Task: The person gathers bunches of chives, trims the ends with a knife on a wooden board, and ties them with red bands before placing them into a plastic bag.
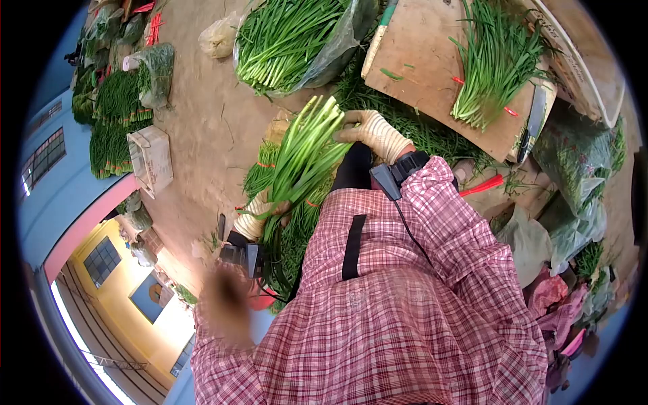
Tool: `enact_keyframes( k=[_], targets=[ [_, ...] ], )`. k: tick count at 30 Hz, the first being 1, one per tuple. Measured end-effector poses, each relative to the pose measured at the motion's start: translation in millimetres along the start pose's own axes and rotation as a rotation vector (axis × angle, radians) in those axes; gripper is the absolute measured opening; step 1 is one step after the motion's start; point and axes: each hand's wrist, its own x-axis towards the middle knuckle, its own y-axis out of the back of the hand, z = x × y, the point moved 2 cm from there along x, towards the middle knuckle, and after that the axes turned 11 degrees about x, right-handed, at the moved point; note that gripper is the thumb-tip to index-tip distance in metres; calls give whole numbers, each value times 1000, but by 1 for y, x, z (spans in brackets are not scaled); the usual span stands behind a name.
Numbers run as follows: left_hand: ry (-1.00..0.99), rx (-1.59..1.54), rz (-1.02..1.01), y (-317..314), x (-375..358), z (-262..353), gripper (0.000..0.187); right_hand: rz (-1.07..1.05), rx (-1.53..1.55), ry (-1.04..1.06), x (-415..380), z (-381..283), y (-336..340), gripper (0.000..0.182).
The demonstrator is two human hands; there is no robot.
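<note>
A loose bunch of long green stalks [304, 145] lies slantwise between my two gloved hands, its pale ends at the top. My left hand [255, 214] is wrapped round the leafy lower part. At the pale ends, my right hand [373, 131] has its fingers bent against the stalks' right side; the fingertips are partly hidden. Under and beside the bunch lie tied green bundles [260, 177] with red bands. A board [412, 67] at the upper right carries another bunch of greens [496, 61] and red ties [511, 111].
An open plastic bag of greens [290, 44] stands above my hands. A white crate [150, 162] and rows of tied bundles [118, 101] are at the left. Plastic bags [574, 162] and a red bunch of ties [482, 185] lie at the right.
</note>
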Motion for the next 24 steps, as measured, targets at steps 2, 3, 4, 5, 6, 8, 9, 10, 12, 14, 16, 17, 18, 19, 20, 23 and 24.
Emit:
enact_keyframes(
  k=[2, 3, 4, 5, 6, 8, 9, 10, 12, 14, 16, 17, 18, 19, 20, 23, 24],
  targets=[
    [-9, -41, 7, -2, 1, 1, 45, -6, 17, -36, 3, 5, 1, 25],
    [-16, -88, 17, -3, 1, 2, 46, -9, 15, -32, 3, 5, 1, 25],
    [11, -120, 39, -1, 2, 1, 45, -29, 24, 0, 2, 4, 2, 25],
    [9, -120, 41, 0, 2, 2, 45, -47, 34, 30, 1, 4, 2, 25],
    [16, -35, 65, 2, 0, 4, 42, 30, -94, 11, 1, 5, 5, 21],
    [21, 49, 89, 2, 0, 11, 39, 25, -198, 6, 7, 10, 11, 21],
    [45, 96, 79, 1, -1, 14, 37, 17, -301, -1, 9, 11, 13, 20],
    [67, 143, 73, 2, -2, 16, 36, 85, -287, 22, 11, 11, 17, 20],
    [58, 134, 75, 5, -4, 15, 35, 285, -188, 151, 15, 15, 27, 22],
    [49, 128, 71, 7, -6, 14, 35, 503, 154, 223, 18, 4, 63, 22],
    [77, 160, 153, 10, -10, 14, 35, 556, 444, 334, 12, -14, 70, 22],
    [77, 157, 154, 11, -8, 11, 35, 442, 262, 305, 7, -27, 62, 20],
    [64, 178, 172, 12, -4, 6, 35, 330, 81, 273, 1, -35, 52, 19],
    [51, 201, 184, 12, 0, 3, 35, 372, -313, 110, 4, -34, 25, 22],
    [47, 199, 177, 10, 2, 3, 35, 262, -573, 183, 3, -23, 5, 30],
    [60, 198, 158, 7, 6, 1, 37, 358, -846, 71, 11, 3, -12, 34],
    [59, 245, 167, 8, 6, 0, 38, 355, -849, 74, 13, 3, -11, 34]
  ],
)
